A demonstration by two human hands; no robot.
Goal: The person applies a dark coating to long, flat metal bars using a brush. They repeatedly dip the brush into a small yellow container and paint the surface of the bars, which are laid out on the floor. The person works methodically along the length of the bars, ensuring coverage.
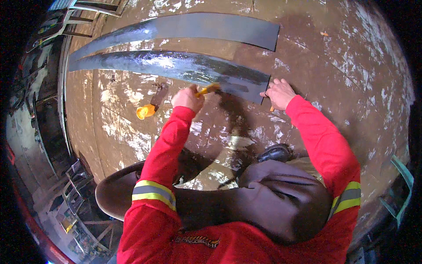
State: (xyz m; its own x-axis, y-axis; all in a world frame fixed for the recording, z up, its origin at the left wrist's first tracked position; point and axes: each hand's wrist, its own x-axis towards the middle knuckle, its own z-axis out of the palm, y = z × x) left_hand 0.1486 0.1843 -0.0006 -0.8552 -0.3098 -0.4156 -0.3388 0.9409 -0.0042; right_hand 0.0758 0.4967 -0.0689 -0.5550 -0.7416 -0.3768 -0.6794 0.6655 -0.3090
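Observation:
My left hand (189, 97) is closed round the handle of a brush (209, 89). The bristles meet the near edge of a long dark grey strip (246, 86). Much of this strip shines as if wet, while its right end looks matt. At that right end my right hand (281, 93) grips the edge, with the thumb tip over it. A small orange piece (272, 108) shows just below this hand; whether the hand touches it I cannot tell. A second grey strip (220, 26) lies behind the first, nearly parallel. Left of my left hand sits a small yellow container (145, 111).
The strips lie on a brown surface (325, 66) with pale scuffs. Metal frames (90, 9) and racks (72, 189) stand along the left. A green frame (401, 189) is at the far right. My dark shoe (276, 152) rests close to the work.

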